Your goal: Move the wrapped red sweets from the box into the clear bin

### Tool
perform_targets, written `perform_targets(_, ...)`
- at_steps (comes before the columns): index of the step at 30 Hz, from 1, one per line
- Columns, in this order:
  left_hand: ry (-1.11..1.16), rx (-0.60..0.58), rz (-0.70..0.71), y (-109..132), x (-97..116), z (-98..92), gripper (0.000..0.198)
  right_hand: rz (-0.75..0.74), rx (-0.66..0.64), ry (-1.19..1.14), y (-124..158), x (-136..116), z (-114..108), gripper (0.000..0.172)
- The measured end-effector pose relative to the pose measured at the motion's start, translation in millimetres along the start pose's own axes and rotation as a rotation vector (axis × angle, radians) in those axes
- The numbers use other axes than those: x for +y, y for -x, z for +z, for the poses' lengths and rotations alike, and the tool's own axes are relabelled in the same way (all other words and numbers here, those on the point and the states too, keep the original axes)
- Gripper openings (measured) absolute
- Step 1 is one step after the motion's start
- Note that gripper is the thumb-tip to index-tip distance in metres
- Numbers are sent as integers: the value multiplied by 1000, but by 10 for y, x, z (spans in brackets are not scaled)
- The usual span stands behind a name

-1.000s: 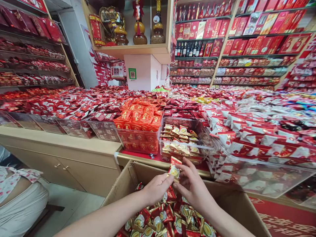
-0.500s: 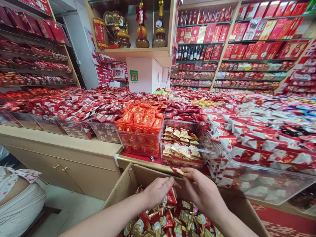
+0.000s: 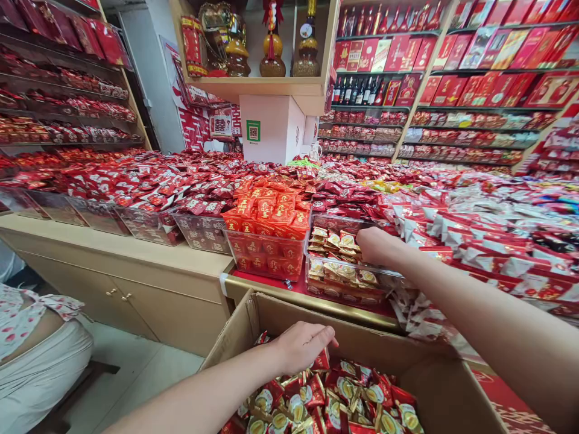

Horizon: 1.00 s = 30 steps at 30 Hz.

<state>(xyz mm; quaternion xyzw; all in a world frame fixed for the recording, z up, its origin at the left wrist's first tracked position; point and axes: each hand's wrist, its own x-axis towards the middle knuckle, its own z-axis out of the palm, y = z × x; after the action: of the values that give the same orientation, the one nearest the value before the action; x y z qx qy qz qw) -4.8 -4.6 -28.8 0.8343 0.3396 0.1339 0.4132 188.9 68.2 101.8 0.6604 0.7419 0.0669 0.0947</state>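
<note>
My right hand (image 3: 376,246) reaches into the right side of a clear plastic bin (image 3: 346,295), fingers curled down against gold-and-red wrapped candies (image 3: 337,241). Whatever lies between those fingertips is hidden. Lower down, my left hand (image 3: 304,346) hovers over an open cardboard box (image 3: 289,305). Its fingers are bent under, the thumb resting along them; I cannot make out what they hold. Red and gold candy packets (image 3: 312,392) fill the box beneath it, with one red packet just below the fingertips.
Beside the bin stands another clear bin of orange-red packets (image 3: 266,241). White-and-red packets (image 3: 488,241) spread along the right. A wooden cabinet (image 3: 131,283) runs left. At the lower left a person (image 3: 40,349) sits. A display shelf (image 3: 266,87) overhangs the counter.
My right hand has moved from above the box, where it pinched a wrapped candy, up and forward into the clear bin. My left hand stays over the box. The view has shifted slightly.
</note>
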Motion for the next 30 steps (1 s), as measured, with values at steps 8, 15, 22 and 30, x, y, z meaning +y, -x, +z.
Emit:
perform_targets(8, -28, -18, 60, 19, -14, -35, 55, 12, -239, 86, -1, -31, -50, 15)
perform_targets(15, -46, -30, 70, 10, -25, -20, 56, 42, -314, -42, -84, 61, 124, 7)
perform_targets(22, -56, -25, 37, 14, -30, -20, 56, 100, -410, -214, -132, 136, 334, 23)
perform_targets(30, -89, -21, 43, 15, -22, -27, 54, 141, -565, -248, -123, 112, 320, 21)
